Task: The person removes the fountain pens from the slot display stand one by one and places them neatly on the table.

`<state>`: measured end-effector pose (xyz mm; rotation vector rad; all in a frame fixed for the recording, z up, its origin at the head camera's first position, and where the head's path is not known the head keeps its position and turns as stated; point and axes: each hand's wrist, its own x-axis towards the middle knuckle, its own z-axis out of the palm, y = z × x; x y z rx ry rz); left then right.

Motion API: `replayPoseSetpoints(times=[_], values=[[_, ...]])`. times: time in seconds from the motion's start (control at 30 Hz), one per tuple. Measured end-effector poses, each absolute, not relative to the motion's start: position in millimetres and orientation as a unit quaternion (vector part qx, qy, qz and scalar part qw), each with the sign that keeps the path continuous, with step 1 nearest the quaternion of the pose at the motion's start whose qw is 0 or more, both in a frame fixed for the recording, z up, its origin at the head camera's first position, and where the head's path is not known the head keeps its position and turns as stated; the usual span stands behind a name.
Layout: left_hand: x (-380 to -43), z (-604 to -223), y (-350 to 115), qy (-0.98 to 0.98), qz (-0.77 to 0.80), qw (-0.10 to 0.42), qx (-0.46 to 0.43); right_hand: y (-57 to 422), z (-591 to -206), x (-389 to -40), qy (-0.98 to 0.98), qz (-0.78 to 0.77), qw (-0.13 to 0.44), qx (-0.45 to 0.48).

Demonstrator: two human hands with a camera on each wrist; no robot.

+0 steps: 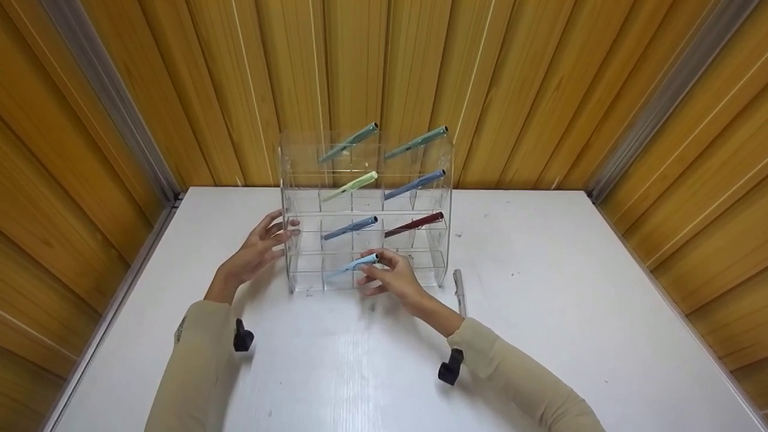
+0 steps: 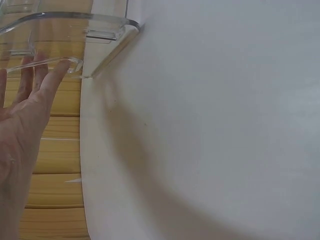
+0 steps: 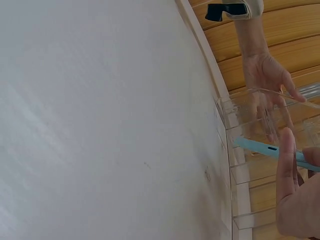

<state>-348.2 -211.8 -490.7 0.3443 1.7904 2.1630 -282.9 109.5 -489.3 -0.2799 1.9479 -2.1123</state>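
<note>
Pinches a slim light-blue pen (image 3: 259, 146) between thumb and fingers of the right hand (image 1: 393, 276), slanted in the lowest tier of a clear acrylic pen rack (image 1: 366, 213), left of its middle. On the smooth barrel, a small dark oval window. Cannot tell from these views the exact contact of the lower tip with the compartment.

Touches the rack's glossy left side panel with the left hand (image 1: 258, 246), fingers spread and gently bent, grasping no pen.

Rising in four stepped tiers, with thin see-through dividers and rounded panel edges. Laid aslant in two columns, caps up and to the right: two teal pens (image 1: 349, 143) at the top; a pale-green pen (image 1: 350, 186) beside a blue pen (image 1: 415, 185) below; then a second blue pen (image 1: 351, 228) beside a dark-red pen (image 1: 414, 224). Lying just right of the rack, near the right wrist: a grey pen (image 1: 459, 293).

Underneath, a white counter (image 1: 336, 372) with a soft sheen and small specks. Behind and at both sides, ribbed yellow-brown wood-grain panels (image 1: 354, 78), joined at grey metal corner posts (image 1: 114, 90). Over both forearms, beige cloth sleeves (image 1: 195, 366), with black wrist devices (image 1: 243, 337) near the cuffs.
</note>
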Motion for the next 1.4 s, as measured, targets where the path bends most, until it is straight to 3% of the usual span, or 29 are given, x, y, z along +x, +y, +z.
replayPoseSetpoints(times=[0.77,1.4], values=[[-351,-494,-201,0.628,0.754,0.152,0.122,145,-469,-264,0.632,-0.771,-0.001,-0.074],[-347,-487,-209,0.626,0.759,0.143,0.106,212,-460,-257,0.655,-0.755,-0.010,-0.022]])
